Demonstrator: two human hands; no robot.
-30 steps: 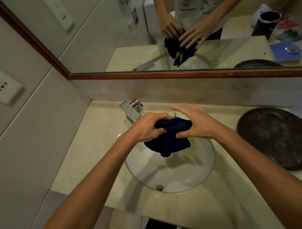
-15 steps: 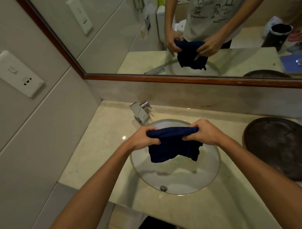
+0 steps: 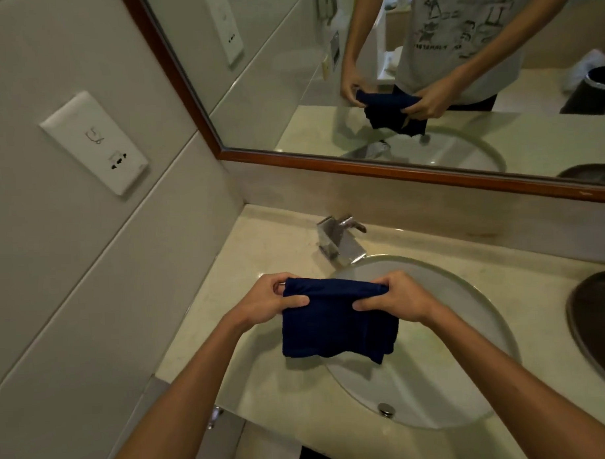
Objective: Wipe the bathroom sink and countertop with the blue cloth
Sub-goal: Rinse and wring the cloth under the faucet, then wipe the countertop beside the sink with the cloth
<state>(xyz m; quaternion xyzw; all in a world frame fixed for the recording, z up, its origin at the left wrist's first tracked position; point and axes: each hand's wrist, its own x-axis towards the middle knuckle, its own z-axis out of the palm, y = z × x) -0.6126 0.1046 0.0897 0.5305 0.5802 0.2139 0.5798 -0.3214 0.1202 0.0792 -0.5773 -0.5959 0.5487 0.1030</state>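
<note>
Blue cloth stretched left-right, hanging; left hand, right hand each pinching top corners.

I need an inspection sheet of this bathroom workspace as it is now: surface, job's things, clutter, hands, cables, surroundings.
Surface: pale stone countertop with a round sink; drain plug at its near side.
Job's things: blue cloth held up over the sink's left rim, hanging folded, not touching the surface.
Clutter: dark round tray on the right of the countertop.
Hands: left hand and right hand each pinch the cloth's top edge.
Cables: nothing seen.
Surroundings: chrome faucet behind the sink; wood-framed mirror; wall socket plate on the left tiles.
</note>
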